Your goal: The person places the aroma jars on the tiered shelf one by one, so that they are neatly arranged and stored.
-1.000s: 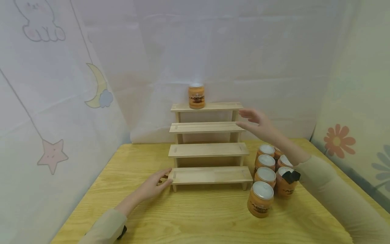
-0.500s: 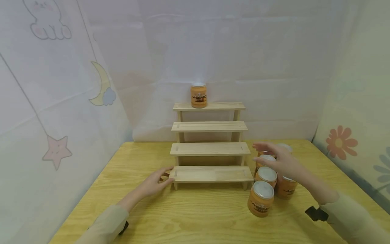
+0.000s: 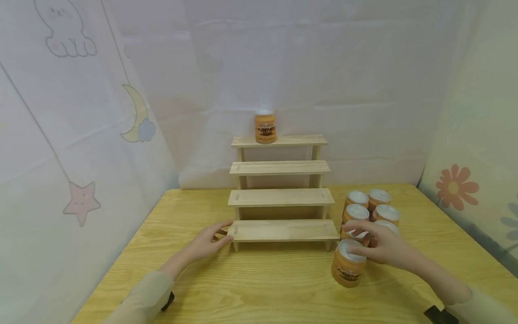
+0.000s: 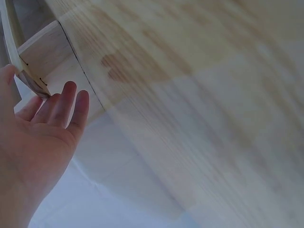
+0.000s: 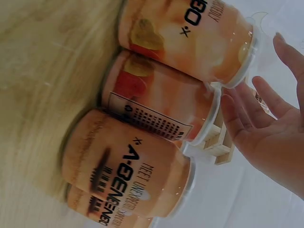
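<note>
Lightly pinching the left end of the lowest step of the wooden stand [image 3: 285, 231], set toward the back edge of the table [image 3: 263, 288], with the left hand [image 3: 204, 243]. Hovering with the right hand [image 3: 384, 245], loosely spread and gripping nothing, above the front can [image 3: 347, 272], between the stand and the table's right edge; possibly touching the lid, hard to tell. Probably best lowering thumb and fingers around the can's sides, gripping beneath the rim, avoiding nudging the neighbouring cans [image 3: 357, 211], and bracing the stand without shoving.
</note>
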A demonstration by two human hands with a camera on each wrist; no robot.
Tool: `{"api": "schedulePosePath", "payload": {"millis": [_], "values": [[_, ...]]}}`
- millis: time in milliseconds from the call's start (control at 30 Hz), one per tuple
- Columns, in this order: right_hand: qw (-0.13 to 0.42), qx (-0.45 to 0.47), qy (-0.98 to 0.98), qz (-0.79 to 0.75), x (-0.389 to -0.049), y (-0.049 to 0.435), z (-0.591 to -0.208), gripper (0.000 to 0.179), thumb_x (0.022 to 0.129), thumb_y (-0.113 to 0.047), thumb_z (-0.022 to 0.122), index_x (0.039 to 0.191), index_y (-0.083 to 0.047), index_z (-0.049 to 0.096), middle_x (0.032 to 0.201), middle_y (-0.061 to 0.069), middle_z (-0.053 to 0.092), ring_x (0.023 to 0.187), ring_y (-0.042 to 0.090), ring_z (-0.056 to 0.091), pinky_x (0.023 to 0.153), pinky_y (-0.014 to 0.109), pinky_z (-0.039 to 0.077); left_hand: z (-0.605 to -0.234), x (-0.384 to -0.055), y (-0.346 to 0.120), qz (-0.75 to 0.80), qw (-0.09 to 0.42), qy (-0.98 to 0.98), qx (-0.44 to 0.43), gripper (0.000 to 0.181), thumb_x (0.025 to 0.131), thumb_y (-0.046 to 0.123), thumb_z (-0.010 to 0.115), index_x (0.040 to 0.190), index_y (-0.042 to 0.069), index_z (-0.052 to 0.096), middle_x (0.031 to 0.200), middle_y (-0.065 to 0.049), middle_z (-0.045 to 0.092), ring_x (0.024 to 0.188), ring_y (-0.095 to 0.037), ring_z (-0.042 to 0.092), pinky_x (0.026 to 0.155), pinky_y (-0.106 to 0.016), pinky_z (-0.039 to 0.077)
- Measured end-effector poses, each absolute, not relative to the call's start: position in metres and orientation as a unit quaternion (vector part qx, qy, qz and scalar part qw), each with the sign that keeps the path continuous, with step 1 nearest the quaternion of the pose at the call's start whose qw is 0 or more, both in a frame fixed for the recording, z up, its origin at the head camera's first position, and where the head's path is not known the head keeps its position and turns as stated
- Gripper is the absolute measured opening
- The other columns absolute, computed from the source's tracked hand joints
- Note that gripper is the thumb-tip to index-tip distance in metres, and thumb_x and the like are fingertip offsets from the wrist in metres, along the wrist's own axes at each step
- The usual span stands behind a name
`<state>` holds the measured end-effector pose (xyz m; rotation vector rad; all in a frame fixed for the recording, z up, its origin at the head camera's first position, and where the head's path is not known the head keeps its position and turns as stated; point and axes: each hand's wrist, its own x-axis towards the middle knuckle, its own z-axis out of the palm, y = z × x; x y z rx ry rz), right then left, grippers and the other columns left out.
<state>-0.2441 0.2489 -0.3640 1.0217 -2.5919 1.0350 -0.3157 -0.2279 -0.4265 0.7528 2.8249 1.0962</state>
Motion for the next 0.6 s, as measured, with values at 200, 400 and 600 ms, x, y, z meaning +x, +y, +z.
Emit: {"api": "schedulePosePath", "payload": {"millis": [200, 400, 600], "values": [[0.045, 0.381, -0.850, 0.361, -0.239, 0.254, -0.372, 0.051, 0.082, -0.020, 0.072, 0.126, 0.000, 0.055, 0.120, 0.014, 0.061, 0.094, 0.003, 0.058, 0.064, 0.024, 0.051, -0.427, -0.317, -0.228, 0.350, 0.008, 0.904, 0.244, 0.058, 0.095, 0.042, 0.052, 0.144, 0.013, 0.038, 0.144, -0.011, 0.043, 0.115, -0.033, 0.055, 0.089, -0.044, 0.050], [0.058, 0.369, -0.866, 0.333, -0.233, 0.251, -0.371, 0.051, 0.080, -0.027, 0.074, 0.123, -0.004, 0.059, 0.117, 0.013, 0.060, 0.100, 0.002, 0.055, 0.071, 0.022, 0.051, -0.427, -0.318, -0.227, 0.352, 0.008, 0.902, 0.249, 0.059, 0.095, 0.042, 0.052, 0.144, 0.012, 0.039, 0.143, -0.012, 0.043, 0.113, -0.031, 0.056, 0.087, -0.042, 0.052], [0.045, 0.339, -0.863, 0.371, -0.227, 0.248, -0.379, 0.054, 0.080, -0.025, 0.074, 0.126, -0.005, 0.055, 0.114, 0.010, 0.052, 0.091, 0.004, 0.054, 0.065, 0.022, 0.051, -0.426, -0.316, -0.228, 0.354, 0.011, 0.903, 0.245, 0.060, 0.095, 0.041, 0.053, 0.144, 0.010, 0.038, 0.144, -0.013, 0.043, 0.112, -0.030, 0.056, 0.088, -0.042, 0.051]]}}
